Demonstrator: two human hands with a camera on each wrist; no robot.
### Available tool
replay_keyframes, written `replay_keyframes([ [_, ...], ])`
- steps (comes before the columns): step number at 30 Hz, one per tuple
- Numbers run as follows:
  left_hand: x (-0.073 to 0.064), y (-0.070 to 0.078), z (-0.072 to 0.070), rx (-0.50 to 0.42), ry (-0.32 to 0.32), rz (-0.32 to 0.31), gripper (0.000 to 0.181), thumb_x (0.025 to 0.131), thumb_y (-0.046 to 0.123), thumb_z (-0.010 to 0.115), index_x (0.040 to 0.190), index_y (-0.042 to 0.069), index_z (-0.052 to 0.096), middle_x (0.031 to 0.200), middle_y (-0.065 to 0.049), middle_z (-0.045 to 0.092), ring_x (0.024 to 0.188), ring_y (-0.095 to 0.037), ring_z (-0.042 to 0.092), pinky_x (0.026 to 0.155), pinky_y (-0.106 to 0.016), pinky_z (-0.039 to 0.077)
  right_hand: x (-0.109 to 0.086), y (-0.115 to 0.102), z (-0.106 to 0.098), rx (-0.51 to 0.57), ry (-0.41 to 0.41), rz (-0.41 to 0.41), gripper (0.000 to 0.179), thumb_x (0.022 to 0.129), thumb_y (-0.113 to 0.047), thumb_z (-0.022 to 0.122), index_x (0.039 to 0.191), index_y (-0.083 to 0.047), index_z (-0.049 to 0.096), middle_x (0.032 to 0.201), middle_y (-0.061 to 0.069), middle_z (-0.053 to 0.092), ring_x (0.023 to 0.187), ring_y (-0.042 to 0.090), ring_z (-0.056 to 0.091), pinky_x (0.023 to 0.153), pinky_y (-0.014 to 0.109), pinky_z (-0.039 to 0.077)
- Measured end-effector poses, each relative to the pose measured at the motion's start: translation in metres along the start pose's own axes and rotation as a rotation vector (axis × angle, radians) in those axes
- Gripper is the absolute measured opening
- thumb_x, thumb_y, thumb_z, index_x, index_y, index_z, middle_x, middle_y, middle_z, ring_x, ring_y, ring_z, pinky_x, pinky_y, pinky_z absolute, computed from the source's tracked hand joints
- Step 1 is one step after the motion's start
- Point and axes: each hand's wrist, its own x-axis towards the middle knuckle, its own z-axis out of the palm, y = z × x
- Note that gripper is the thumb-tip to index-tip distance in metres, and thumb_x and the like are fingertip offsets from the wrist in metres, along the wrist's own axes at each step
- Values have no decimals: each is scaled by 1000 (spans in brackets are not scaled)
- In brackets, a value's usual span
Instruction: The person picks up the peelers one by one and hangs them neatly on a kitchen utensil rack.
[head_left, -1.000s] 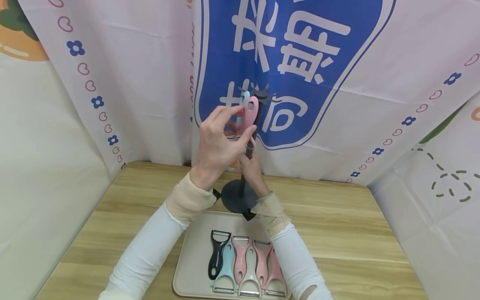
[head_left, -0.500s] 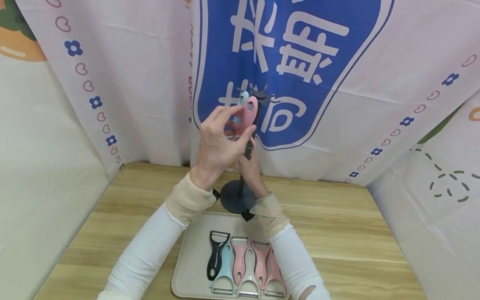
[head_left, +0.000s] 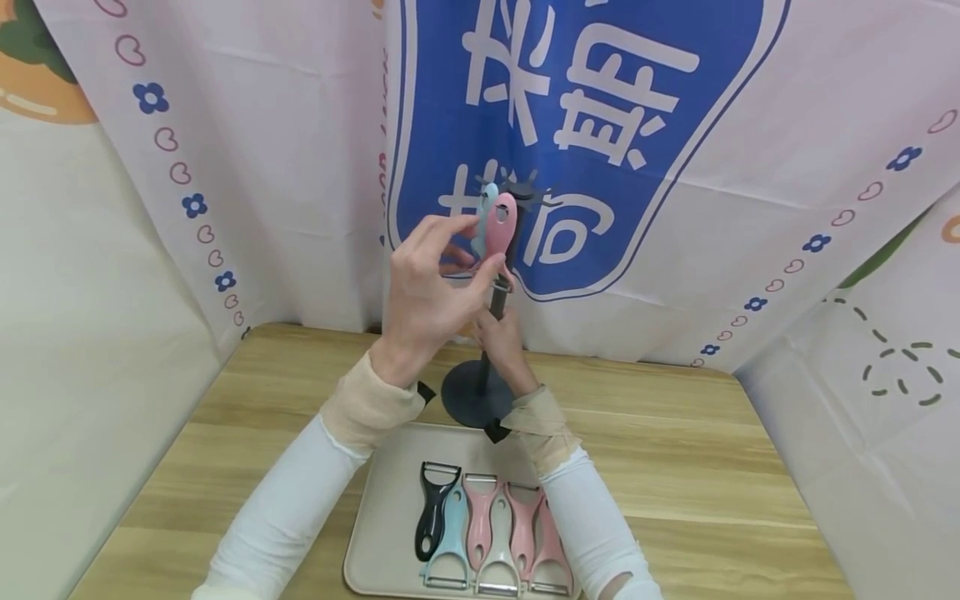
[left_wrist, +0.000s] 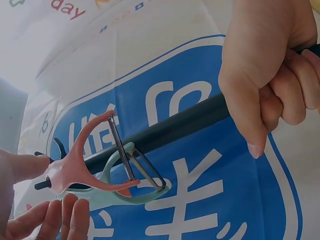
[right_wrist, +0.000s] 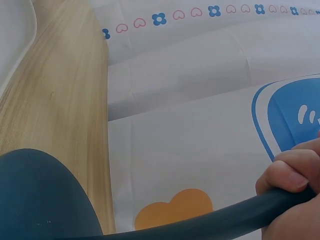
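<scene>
A black upright stand (head_left: 480, 392) with a ring of hooks (head_left: 521, 190) at its top stands behind the tray. My right hand (head_left: 501, 333) grips its pole, with curled fingers (right_wrist: 285, 177) visible in the right wrist view. On the near hooks hang a pink peeler (head_left: 501, 225) and, just left of it, a light blue peeler (head_left: 483, 242). In the left wrist view both blades point toward my right hand. My left hand (head_left: 431, 283) is beside the pink peeler, thumb and fingers spread loosely around its handle; whether the thumb still touches it is hard to tell.
A beige tray (head_left: 382, 525) at the table's front bears a black peeler (head_left: 432, 517), a light blue peeler (head_left: 453, 533), a white peeler (head_left: 500, 542) and several pink ones. My right forearm partly covers its right side. A printed cloth (head_left: 322, 167) hangs behind the wooden table (head_left: 675, 467).
My left hand has loosened and shifted slightly left and down from the pink peeler, which has turned a little on its hook. The right hand stays on the pole.
</scene>
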Motion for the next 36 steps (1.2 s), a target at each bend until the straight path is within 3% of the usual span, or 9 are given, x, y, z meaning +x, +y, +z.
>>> replay_keyframes([
  [12,-18,3,-16,80,-40,-46,40,91,14,85,125,-1,70,112,-16,72,87,-25,73,82,-41,64,-2,-2,0,-37,-3,0,48,106,-24,53,59,-18,43,49,-10,39,43,9,33,46,26,28],
  [20,-45,-3,-27,105,-150,-86,37,91,12,85,123,0,71,115,-16,75,87,-28,74,81,-42,64,-2,-1,-2,0,10,4,55,110,-24,54,56,-18,42,48,-10,38,41,10,33,45,26,27],
  [32,-95,-28,-36,168,-284,-144,32,90,9,84,120,2,72,112,-14,76,87,-26,75,81,-40,63,-2,-1,-2,-23,6,-10,58,110,-31,56,56,-18,41,47,-9,37,40,9,32,44,27,26],
  [36,-109,-33,-39,167,-375,-166,32,90,7,84,120,2,73,110,-14,77,90,-27,75,83,-40,63,-3,-2,0,-6,-8,-11,58,110,-33,57,56,-19,41,47,-10,37,40,8,32,45,26,26],
])
